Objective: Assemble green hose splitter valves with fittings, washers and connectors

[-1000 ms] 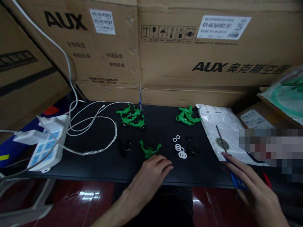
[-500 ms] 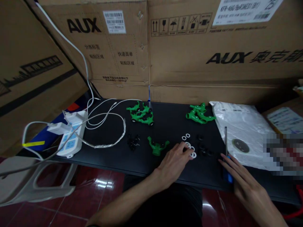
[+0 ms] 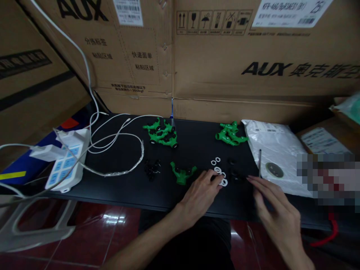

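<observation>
Right hand (image 3: 277, 208) moved nearer black parts (image 3: 234, 174), unclenched, left hand's (image 3: 200, 188) grip unclear, package (image 3: 284, 148) beyond

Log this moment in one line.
left hand: at white rings; right hand: beside black parts; lone green fitting: on table; grips: unclear

Right hand (image 3: 278, 208) now leftward, just beside the black parts (image 3: 235, 174)

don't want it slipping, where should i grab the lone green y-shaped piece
The lone green piece is probably best pinched across its thick stem, coming from the near side: the stem points that way, while two branches spread away.
</observation>
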Motion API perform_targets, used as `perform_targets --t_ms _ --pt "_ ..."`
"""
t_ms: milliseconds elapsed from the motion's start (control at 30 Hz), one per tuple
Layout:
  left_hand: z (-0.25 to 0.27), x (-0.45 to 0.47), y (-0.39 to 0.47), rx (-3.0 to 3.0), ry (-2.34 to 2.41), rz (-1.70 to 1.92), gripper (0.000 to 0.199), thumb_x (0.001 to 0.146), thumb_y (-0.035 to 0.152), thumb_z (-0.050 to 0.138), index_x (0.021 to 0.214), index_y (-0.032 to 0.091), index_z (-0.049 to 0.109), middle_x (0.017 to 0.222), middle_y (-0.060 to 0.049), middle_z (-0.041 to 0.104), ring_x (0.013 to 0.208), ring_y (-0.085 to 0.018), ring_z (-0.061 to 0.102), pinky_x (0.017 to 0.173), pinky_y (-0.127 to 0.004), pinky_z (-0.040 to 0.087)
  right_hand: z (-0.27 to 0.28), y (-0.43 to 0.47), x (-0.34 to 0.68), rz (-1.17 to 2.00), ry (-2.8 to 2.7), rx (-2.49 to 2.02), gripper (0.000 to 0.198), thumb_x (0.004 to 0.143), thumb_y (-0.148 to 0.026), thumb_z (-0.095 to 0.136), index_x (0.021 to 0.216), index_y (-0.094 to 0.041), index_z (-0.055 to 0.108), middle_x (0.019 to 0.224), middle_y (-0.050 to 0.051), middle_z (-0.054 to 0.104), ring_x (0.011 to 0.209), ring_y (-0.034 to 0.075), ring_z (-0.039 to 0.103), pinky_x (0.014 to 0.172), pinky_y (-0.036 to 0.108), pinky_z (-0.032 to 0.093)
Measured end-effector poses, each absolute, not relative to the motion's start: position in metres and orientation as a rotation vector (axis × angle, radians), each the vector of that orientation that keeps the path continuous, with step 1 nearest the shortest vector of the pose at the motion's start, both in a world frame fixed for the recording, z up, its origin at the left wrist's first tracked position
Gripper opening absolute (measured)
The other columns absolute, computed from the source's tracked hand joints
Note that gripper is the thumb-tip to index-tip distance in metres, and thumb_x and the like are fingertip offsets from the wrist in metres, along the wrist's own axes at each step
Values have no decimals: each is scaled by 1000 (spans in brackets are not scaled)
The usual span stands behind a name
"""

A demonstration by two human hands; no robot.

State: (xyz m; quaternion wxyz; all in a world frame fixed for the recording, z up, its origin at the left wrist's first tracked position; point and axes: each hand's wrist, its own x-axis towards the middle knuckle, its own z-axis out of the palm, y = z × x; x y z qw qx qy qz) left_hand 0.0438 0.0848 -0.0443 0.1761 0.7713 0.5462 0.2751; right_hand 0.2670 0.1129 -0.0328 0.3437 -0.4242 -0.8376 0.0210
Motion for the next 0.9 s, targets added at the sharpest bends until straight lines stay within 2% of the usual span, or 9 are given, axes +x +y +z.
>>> perform_targets --t_ms 167,300,533,667,800,900 --pt "-21 13 66 2193 1580 930 27 101 24 59 128 20 65 120 -6 67 109 -21 65 103 -41 58 -36 147 226 110 -2290 -1218 25 101 -28 54 114 -17 71 110 12 73 102 28 65 93 45 55" --pt "-13 -34 56 2178 1809 1014 27 102 21 57 128 21 66 119 -8 67 108 -23 64 99 -46 57 -40 170 211 135 -2372 -1298 26 99 -30 55 107 -16 75 103 13 74 96 31 61 88 48 52" --pt "-9 -60 56 2092 1859 907 26 100 27 63 125 22 68 122 -7 67 113 -24 62 100 -45 54 -42 184 203 228 -2399 -1353 20 96 -28 55 95 -19 74 93 12 70 90 30 58 81 44 48" --pt "-7 -42 72 2161 1909 685 31 93 37 71 119 21 71 116 -8 72 113 -29 62 99 -53 51 -43 186 200 327 -2345 -1361 15 93 -26 56 89 -20 69 87 10 68 86 28 58 78 41 46" --pt "-10 -33 87 2252 1916 443 18 90 29 74 104 17 75 101 -10 75 106 -33 63 95 -54 50 -42 186 196 462 -2239 -1373 11 89 -25 57 84 -21 67 78 7 64 78 24 59 73 37 46" --pt "-10 -35 91 2239 1910 433 17 89 25 74 105 18 76 102 -9 75 106 -32 63 96 -53 50 -37 187 196 593 -2128 -1388 11 87 -26 60 82 -22 68 74 4 63 71 21 58 69 35 45"
